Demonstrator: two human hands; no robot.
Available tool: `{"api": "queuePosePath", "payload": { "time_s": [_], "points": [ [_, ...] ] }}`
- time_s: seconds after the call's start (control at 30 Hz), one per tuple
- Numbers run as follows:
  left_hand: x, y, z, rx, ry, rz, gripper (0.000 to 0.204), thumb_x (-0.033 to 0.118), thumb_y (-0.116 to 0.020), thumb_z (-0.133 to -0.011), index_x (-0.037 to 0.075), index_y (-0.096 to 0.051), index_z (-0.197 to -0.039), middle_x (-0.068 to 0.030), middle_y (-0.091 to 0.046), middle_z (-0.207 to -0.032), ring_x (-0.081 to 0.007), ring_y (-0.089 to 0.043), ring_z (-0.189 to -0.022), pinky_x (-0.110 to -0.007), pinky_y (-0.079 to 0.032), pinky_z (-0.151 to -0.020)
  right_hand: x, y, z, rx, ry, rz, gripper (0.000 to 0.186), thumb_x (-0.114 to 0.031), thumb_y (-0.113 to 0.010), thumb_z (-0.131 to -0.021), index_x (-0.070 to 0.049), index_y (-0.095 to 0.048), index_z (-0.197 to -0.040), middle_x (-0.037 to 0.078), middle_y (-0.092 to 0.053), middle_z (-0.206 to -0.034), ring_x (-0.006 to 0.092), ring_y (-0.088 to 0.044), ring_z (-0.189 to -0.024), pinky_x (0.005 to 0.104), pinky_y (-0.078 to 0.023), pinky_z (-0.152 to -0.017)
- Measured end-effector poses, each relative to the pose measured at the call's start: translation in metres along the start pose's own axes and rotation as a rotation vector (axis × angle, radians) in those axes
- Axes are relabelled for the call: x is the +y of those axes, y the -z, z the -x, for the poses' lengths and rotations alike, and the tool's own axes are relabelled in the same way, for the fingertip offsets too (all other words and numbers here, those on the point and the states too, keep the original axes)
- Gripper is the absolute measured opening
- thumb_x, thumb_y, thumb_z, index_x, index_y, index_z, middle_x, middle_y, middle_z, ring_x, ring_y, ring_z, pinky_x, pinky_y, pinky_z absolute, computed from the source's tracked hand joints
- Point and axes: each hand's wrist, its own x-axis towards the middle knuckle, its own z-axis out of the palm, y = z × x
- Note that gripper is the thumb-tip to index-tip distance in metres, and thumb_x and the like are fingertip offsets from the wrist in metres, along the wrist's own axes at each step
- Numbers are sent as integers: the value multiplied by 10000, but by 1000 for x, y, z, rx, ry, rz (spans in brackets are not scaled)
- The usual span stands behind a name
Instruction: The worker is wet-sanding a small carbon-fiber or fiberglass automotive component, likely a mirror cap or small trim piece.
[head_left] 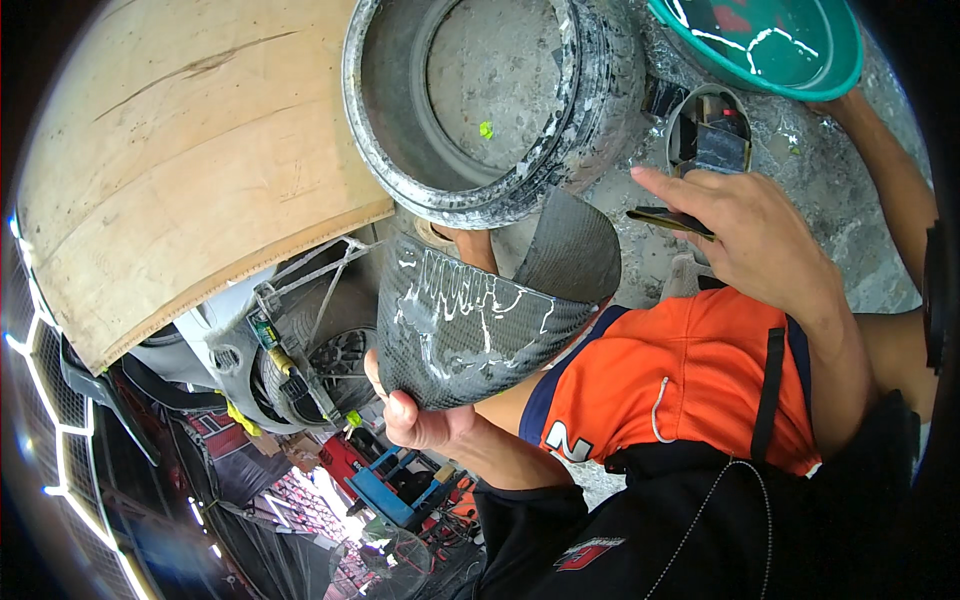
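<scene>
A curved black carbon-fibre panel [470,340] with a woven pattern is tilted over my lap. Bright reflections run across its glossy, wet-looking face. My left hand [425,415] grips its lower left edge, thumb in front, the other fingers partly hidden behind. To the right of the panel and apart from it, my right hand [750,230] pinches a thin folded piece of sandpaper [672,221], dark with a brownish edge. My right index finger points out to the left above the sandpaper.
A worn tyre-like ring [600,110] lies beyond the panel. A small tub [683,130] of dark pieces and a green water basin [850,60] stand at far right. A wooden board [200,150] fills the upper left. Below it are wheels and a blue tool tray [385,495].
</scene>
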Motion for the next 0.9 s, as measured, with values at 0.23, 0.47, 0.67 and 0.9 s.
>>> {"api": "queuePosePath", "payload": {
  "time_s": [0.23,0.47,0.67,0.9],
  "points": [
    [1,4,0,3,19,8,310,64,-726,-735,36,-554,-991,-211,-636,-1190,-399,-586,-1197,-590,-444,-1064,-8,10,-3,-55,-25,25,606,7,-681,-815,-96,-570,-1402,169,-662,-991,376,-636,-862,470,-497,-774],
    [2,3,1,22,30,36,325,73,-736,-738,30,-562,-1009,-220,-632,-1218,-411,-579,-1213,-599,-437,-1069,-9,11,-2,-98,-60,39,536,-15,-659,-842,-69,-595,-1370,170,-699,-1080,377,-667,-935,468,-522,-830],
    [3,3,-1,-18,36,34,269,73,-737,-746,52,-543,-931,-206,-639,-1189,-409,-581,-1204,-602,-427,-1069,-9,11,-2,-98,-56,39,527,-22,-666,-841,-68,-601,-1361,177,-699,-1096,378,-668,-948,468,-523,-838],
    [2,1,-1,-3,34,36,255,73,-736,-754,74,-507,-867,-191,-640,-1142,-403,-583,-1191,-600,-429,-1061,-8,11,-2,-91,-45,43,526,-14,-665,-834,-58,-603,-1354,181,-698,-1105,382,-668,-954,468,-524,-842]
  ]
}}
